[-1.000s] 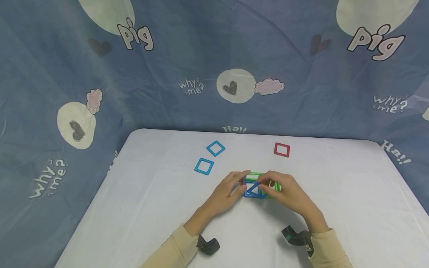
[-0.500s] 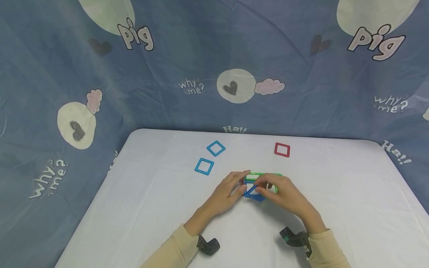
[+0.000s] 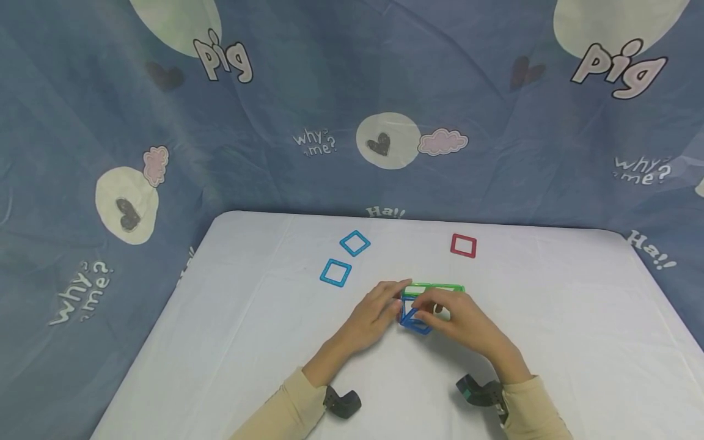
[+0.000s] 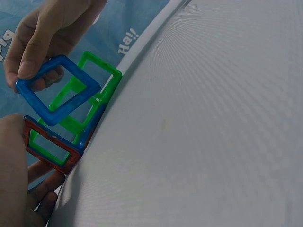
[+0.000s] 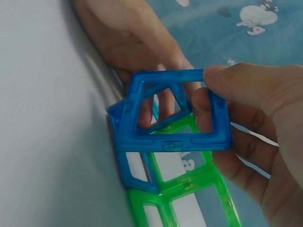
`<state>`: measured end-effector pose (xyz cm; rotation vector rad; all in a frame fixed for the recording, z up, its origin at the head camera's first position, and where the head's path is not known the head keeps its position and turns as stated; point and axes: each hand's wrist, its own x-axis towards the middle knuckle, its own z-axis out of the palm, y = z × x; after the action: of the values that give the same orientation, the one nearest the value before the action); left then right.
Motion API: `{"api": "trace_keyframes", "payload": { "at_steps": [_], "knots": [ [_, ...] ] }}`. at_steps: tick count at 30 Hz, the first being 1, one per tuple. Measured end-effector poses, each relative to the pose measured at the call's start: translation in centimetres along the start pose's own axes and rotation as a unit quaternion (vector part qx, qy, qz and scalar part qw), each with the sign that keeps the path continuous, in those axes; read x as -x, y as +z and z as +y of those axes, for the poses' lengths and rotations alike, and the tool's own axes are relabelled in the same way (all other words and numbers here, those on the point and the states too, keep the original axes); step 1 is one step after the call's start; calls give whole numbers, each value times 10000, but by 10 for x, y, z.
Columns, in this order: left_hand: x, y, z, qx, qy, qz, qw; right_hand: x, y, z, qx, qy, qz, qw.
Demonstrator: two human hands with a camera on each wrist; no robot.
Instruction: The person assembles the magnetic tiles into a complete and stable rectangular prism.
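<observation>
Magnetic tiles joined into a small block stand mid-table; their green tiles (image 4: pixel 111 87) form the back. At the block's left end is a red tile (image 4: pixel 45 160), and blue tiles (image 5: pixel 133 184) run along its near side. My left hand (image 3: pixel 367 318) grips that left end, thumb at the near side, index finger at the back. My right hand (image 3: pixel 464 318) pinches a blue square tile (image 5: pixel 173 143) by one side between thumb and fingers. This tile is held tilted in front of the block; I cannot tell whether its edge touches. In the head view my right fingers hide part of the block.
Two light blue square tiles, a farther one (image 3: pixel 362 249) and a nearer one (image 3: pixel 332 283), lie flat to the left behind the block. A red square tile (image 3: pixel 453 244) lies farther back on the right. Blue printed cloth (image 3: pixel 330 183) hangs behind the white table (image 3: pixel 247 318).
My right hand has moved a little left and toward the near side with the blue tile, showing more of the green tiles. My left hand has stayed in place at the block.
</observation>
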<state>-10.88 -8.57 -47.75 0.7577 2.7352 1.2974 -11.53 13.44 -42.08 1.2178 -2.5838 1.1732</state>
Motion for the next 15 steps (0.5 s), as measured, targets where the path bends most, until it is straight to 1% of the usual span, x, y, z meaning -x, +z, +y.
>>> {"api": "trace_keyframes", "payload": {
  "at_steps": [4, 11, 15],
  "knots": [
    [0, 0, 0, -26, 51, 16, 10000, -1, 2, 0, -31, 64, -76, 9999],
    [0, -1, 1, 67, -65, 12, 10000, -2, 6, -2, 14, 147, -176, 9997],
    [0, -1, 1, 68, -48, 19, 10000, -2, 9, -2, 83, 170, -223, 9996]
  ]
}}
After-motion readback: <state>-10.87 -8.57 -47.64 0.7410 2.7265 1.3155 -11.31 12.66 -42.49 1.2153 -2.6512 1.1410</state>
